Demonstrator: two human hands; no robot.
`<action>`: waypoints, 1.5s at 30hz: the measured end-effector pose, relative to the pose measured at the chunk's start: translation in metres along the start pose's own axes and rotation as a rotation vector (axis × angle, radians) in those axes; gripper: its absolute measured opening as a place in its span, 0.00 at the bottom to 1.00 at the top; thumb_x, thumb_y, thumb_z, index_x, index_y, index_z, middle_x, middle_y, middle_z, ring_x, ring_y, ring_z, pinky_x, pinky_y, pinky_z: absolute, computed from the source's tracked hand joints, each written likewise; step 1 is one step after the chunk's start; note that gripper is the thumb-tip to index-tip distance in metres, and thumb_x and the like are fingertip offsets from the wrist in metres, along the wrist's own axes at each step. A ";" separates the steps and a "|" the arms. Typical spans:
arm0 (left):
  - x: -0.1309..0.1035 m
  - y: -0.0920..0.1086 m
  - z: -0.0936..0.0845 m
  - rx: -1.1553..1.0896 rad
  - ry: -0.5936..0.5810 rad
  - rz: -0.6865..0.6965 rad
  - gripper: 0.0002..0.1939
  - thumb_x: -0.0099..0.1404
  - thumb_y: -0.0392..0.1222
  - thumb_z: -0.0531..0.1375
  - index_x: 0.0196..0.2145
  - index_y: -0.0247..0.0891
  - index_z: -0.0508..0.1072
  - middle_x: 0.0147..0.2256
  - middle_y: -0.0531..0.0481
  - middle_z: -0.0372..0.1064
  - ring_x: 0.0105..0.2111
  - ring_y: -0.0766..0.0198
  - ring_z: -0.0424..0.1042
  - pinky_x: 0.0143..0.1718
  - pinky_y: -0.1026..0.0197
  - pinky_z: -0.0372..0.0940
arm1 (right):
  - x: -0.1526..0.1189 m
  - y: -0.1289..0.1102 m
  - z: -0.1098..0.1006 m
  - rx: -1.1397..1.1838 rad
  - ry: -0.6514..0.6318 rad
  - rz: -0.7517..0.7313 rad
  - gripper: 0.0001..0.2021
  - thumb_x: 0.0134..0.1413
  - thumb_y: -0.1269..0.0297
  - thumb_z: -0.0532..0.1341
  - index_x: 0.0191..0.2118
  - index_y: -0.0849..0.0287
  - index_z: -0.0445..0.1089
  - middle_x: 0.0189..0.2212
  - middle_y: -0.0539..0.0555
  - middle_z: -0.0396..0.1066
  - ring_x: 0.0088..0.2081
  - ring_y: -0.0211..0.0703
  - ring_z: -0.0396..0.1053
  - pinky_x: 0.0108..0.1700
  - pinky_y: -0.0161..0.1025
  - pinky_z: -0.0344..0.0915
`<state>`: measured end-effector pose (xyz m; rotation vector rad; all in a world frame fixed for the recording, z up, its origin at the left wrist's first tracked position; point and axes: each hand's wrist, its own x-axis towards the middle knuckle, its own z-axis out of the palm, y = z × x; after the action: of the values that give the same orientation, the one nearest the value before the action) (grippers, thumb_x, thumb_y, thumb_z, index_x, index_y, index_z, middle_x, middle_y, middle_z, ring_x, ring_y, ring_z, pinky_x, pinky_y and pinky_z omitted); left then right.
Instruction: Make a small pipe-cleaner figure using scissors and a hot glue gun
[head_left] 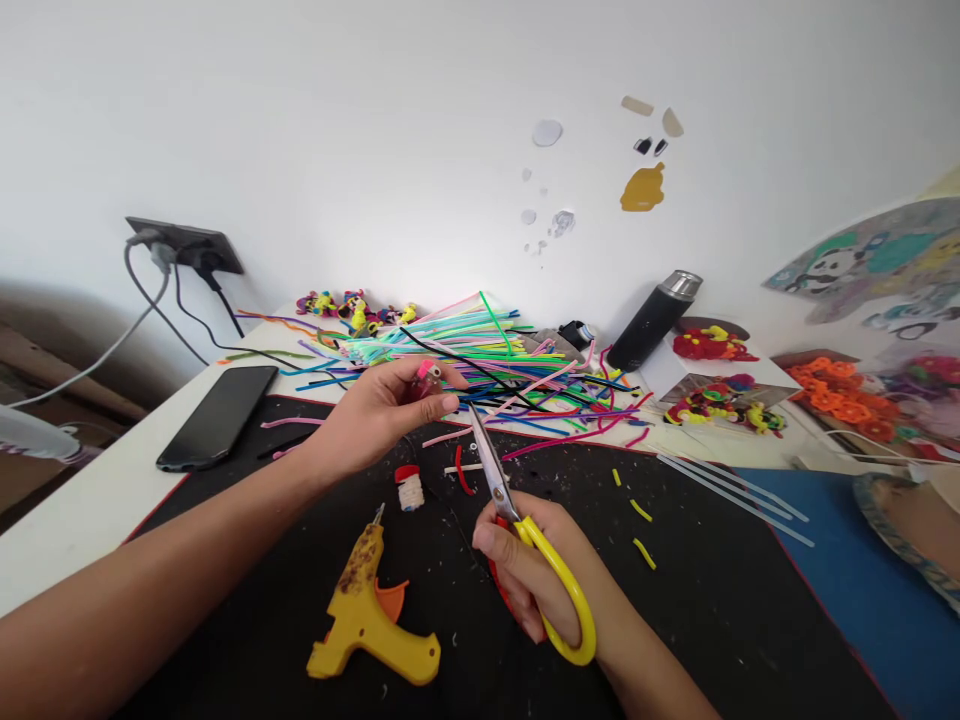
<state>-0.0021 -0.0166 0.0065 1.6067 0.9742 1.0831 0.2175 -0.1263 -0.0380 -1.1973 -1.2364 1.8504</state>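
Note:
My left hand [386, 412] pinches a small pink and red piece [429, 374] between thumb and fingers, above the black mat [712, 590]. My right hand [536, 570] is wrapped round the yellow-handled scissors [568, 590], and a red piece shows beside its fingers. The blades point up and left, their tip just right of my left thumb. Below my left hand a white roll with a red top [409, 488] stands on the mat. To its right lie a short red piece [463, 470] and a thin white piece.
A yellow glue gun [367, 620] lies at the front left. Behind it are a phone [217, 415] and a pile of coloured pipe cleaners [427, 340]. Short yellow pieces [641, 510], clear sticks [735, 490] and a black bottle [652, 325] are on the right.

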 end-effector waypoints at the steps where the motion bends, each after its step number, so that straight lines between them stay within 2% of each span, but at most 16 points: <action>1: -0.001 0.001 0.001 -0.003 -0.013 -0.002 0.19 0.59 0.55 0.74 0.39 0.39 0.81 0.33 0.52 0.73 0.33 0.62 0.68 0.37 0.61 0.66 | 0.000 0.000 0.000 0.001 -0.002 -0.002 0.29 0.55 0.33 0.69 0.36 0.55 0.65 0.11 0.37 0.56 0.09 0.31 0.51 0.13 0.28 0.50; 5: -0.002 0.001 0.004 -0.026 -0.049 -0.019 0.18 0.59 0.56 0.74 0.36 0.39 0.79 0.35 0.49 0.77 0.35 0.60 0.72 0.40 0.58 0.70 | 0.001 0.000 0.001 0.009 -0.004 0.001 0.29 0.55 0.33 0.69 0.36 0.55 0.65 0.10 0.37 0.56 0.09 0.31 0.50 0.12 0.28 0.49; 9: -0.001 -0.004 0.003 -0.025 -0.052 -0.015 0.18 0.60 0.56 0.73 0.36 0.39 0.79 0.35 0.49 0.77 0.36 0.59 0.73 0.41 0.58 0.71 | 0.002 -0.001 0.001 -0.003 -0.006 0.007 0.29 0.55 0.32 0.68 0.36 0.55 0.65 0.10 0.37 0.55 0.09 0.31 0.50 0.12 0.28 0.49; 19: -0.001 -0.005 0.003 0.041 -0.068 -0.011 0.21 0.62 0.61 0.70 0.35 0.39 0.77 0.32 0.51 0.72 0.34 0.61 0.70 0.39 0.59 0.68 | 0.001 -0.001 0.001 -0.014 -0.017 0.023 0.29 0.55 0.31 0.68 0.37 0.55 0.65 0.11 0.37 0.56 0.09 0.31 0.51 0.12 0.28 0.49; 31: -0.003 -0.003 0.004 0.041 -0.058 -0.022 0.20 0.64 0.59 0.70 0.35 0.39 0.77 0.33 0.52 0.70 0.35 0.61 0.67 0.40 0.60 0.65 | 0.000 0.000 0.001 0.000 -0.011 0.001 0.29 0.56 0.32 0.67 0.38 0.56 0.66 0.11 0.37 0.57 0.10 0.31 0.52 0.13 0.27 0.50; 34: -0.002 -0.005 0.002 -0.003 -0.016 -0.058 0.20 0.66 0.61 0.68 0.39 0.40 0.77 0.31 0.55 0.67 0.31 0.64 0.64 0.35 0.62 0.62 | 0.000 -0.001 0.000 0.014 -0.010 -0.022 0.28 0.57 0.33 0.67 0.39 0.57 0.67 0.12 0.37 0.57 0.10 0.30 0.52 0.13 0.28 0.51; 36: -0.001 -0.009 0.002 -0.054 -0.018 -0.102 0.20 0.67 0.61 0.67 0.38 0.41 0.74 0.28 0.57 0.61 0.27 0.66 0.58 0.29 0.63 0.57 | 0.000 -0.002 0.000 0.019 -0.003 -0.027 0.30 0.56 0.31 0.67 0.39 0.57 0.67 0.11 0.37 0.57 0.09 0.31 0.52 0.13 0.28 0.51; 40: -0.002 -0.013 0.005 -0.097 -0.095 -0.183 0.23 0.66 0.63 0.67 0.32 0.40 0.69 0.27 0.58 0.56 0.25 0.67 0.53 0.26 0.64 0.52 | 0.000 -0.005 0.001 0.030 0.018 -0.026 0.31 0.54 0.29 0.67 0.38 0.56 0.66 0.11 0.37 0.56 0.09 0.30 0.51 0.12 0.28 0.50; 45: -0.004 -0.007 0.008 -0.077 -0.157 -0.218 0.24 0.66 0.65 0.67 0.35 0.40 0.71 0.27 0.58 0.56 0.25 0.68 0.52 0.25 0.64 0.50 | 0.001 -0.005 0.002 0.013 0.056 -0.038 0.31 0.54 0.28 0.66 0.37 0.55 0.65 0.11 0.37 0.56 0.09 0.31 0.52 0.12 0.28 0.50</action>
<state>0.0039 -0.0206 -0.0029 1.4620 0.9657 0.8239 0.2151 -0.1240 -0.0333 -1.2017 -1.2064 1.7830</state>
